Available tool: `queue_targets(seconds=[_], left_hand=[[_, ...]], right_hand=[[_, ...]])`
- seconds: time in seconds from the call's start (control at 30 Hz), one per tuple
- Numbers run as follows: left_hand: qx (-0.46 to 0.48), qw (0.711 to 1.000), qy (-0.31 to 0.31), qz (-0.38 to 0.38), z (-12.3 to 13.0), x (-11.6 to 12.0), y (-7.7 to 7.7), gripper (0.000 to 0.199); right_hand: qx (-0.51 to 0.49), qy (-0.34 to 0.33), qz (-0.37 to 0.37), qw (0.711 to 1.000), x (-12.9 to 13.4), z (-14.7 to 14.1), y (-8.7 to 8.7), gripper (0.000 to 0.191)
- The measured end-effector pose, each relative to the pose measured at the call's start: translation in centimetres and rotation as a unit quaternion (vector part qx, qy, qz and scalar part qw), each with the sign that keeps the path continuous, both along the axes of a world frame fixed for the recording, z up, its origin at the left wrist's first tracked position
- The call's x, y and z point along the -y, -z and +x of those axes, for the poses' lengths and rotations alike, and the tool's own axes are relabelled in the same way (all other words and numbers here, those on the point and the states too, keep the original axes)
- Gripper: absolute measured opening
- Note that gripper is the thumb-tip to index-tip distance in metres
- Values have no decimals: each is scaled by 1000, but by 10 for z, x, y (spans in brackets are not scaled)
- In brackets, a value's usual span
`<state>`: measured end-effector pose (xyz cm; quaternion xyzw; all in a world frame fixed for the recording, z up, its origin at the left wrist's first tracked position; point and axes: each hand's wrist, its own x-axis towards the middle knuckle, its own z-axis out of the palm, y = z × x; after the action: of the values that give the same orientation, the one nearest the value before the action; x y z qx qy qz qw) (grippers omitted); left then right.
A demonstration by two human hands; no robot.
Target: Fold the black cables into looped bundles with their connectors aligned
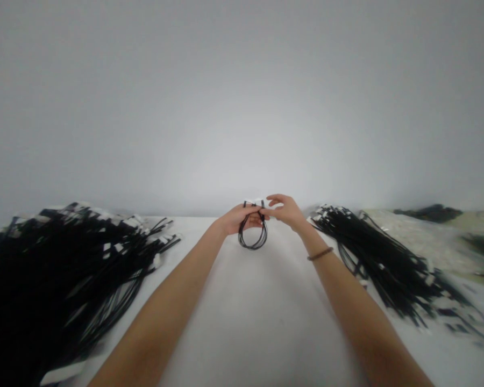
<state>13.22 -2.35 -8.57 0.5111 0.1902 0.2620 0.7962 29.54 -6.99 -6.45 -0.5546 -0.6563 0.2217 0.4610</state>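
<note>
A black cable (253,248) is coiled into a small round loop in front of me, with white connectors or tags (254,202) at its top. My left hand (241,218) is closed round the top of the coil, and the loop hangs below its fingers. From the other side my right hand (284,211) meets the coil, its thumb or lower fingers touching the cable near the left fingertips. Its upper fingers are raised and bent. Exactly how the right fingertips pinch the cable is too small to make out.
On the left lies a big heap of black cables (64,269) with white ends. Another bundle of black cables (383,258) lies to the right on the white table (262,333). Beyond it are clear plastic bags (423,231) with dark contents. A pale wall (242,107) stands behind.
</note>
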Motion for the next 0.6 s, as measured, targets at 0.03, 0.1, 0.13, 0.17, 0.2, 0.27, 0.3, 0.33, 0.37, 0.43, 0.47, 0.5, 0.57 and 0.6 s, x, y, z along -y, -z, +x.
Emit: queue_targets(seconds=[0.03,0.1,0.13,0.17,0.2,0.27,0.3,0.33,0.37,0.43,0.47,0.5,0.57,0.6], left_hand=[[-9,1000,-5,-9,-5,-3,7,17],[-28,999,-5,-22,-13,-8,20,18],[-35,999,2,-24,-17,-9,25,19],[-39,999,14,-23,-21,-10,29,21],[-36,999,27,-20,-23,-10,33,22],[-12,999,50,-15,-26,-9,37,25],[5,998,59,-14,-27,-9,38,28],[22,997,69,-14,-27,-8,39,30],[36,996,79,-15,-28,-8,39,33],[54,994,97,-15,-29,-7,39,40],[60,993,104,-14,-29,-7,39,43],[62,992,110,-12,-30,-8,40,46],[65,991,118,-6,-31,-8,41,49],[64,991,121,-4,-31,-9,41,50]], right_hand=[[-7,-28,-30,999,-4,-3,12,51],[-27,-99,-86,991,-7,-11,34,42],[-41,-130,-104,985,-8,-16,44,40],[-59,-147,-114,981,-8,-20,52,39],[-80,-157,-118,977,-7,-23,58,38],[-121,-158,-114,973,-6,-27,65,38],[-138,-156,-112,972,-5,-28,66,39],[-151,-154,-111,970,-4,-28,66,41],[-160,-151,-112,969,-4,-28,65,43],[-165,-144,-113,969,-3,-26,64,44],[-163,-140,-113,970,-3,-26,64,42],[-158,-136,-112,971,-3,-26,64,41],[-146,-133,-116,973,-3,-26,65,39],[-140,-133,-118,974,-3,-26,65,39]])
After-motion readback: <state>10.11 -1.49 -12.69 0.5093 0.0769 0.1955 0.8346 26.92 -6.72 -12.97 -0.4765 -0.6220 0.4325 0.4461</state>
